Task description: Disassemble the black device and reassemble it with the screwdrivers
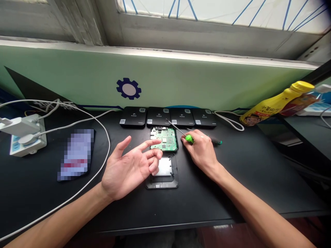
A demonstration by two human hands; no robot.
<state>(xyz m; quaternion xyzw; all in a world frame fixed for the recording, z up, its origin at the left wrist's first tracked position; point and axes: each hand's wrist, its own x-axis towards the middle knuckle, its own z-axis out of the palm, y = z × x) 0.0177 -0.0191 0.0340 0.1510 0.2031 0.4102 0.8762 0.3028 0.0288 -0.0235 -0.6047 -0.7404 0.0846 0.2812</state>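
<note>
My left hand [133,163] is turned palm up, its fingers partly spread and nothing in it. It hovers over the left edge of an opened black box, whose green circuit board [169,138] lies bare in the lower shell. Nearer to me lies the black cover [162,184] with a silver metal plate [165,166] inside, partly hidden by my fingers. Closed around a screwdriver [189,138] with a bright green collar, my right hand [201,148] rests right of the board. The metal shaft points up and left across the board's far corner.
Several closed black boxes [133,117] stand in a row at the back. A second dark screwdriver [216,141] lies beyond my right hand. At left are a phone [77,155], a white power strip [28,137] and a looping white cable [108,137]. A yellow bottle [276,105] leans at right.
</note>
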